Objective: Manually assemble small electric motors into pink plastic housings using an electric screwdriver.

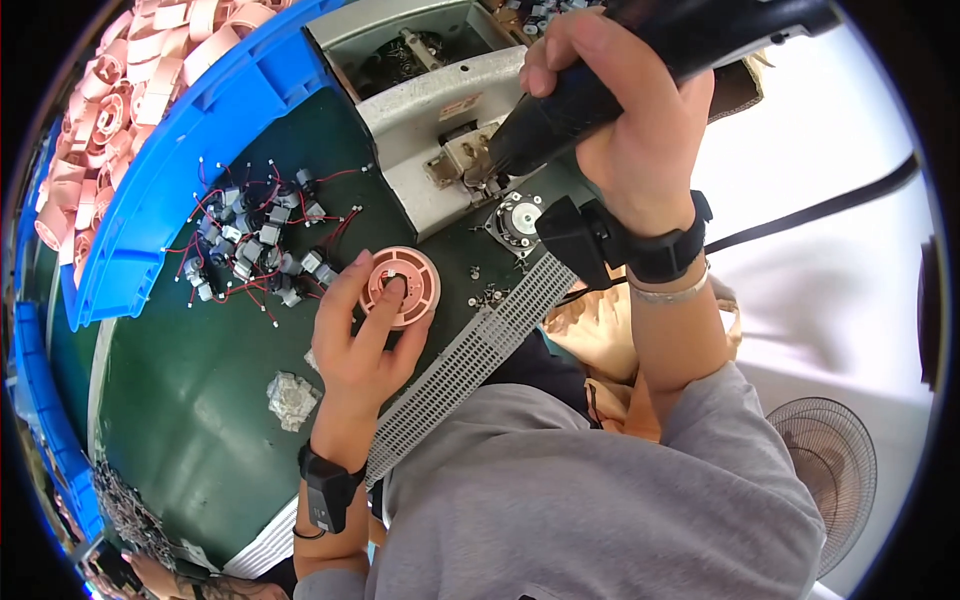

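My left hand (358, 355) grips a round pink plastic housing (431, 290) low over the green tabletop, fingers at its rim and one fingertip pressed inside near a small dark part. Raised at the upper right, my right hand (645, 140) is wrapped around a black electric screwdriver (545, 125). The driver's tip meets the small metal outlet of a grey screw feeder (400, 150); whether a screw sits on it is too small to tell. A round metal-and-white motor-like part (518, 220) lies beside the feeder, below the driver.
Small motors with red wires (250, 240) lie heaped left of the housing. A blue bin (190, 150) of pink parts stands at the far left. Loose screws (488, 297), a crumpled wad (293, 400) and a perforated grey strip (470, 350) are nearer me. Another person's hand (150, 575) shows at lower left.
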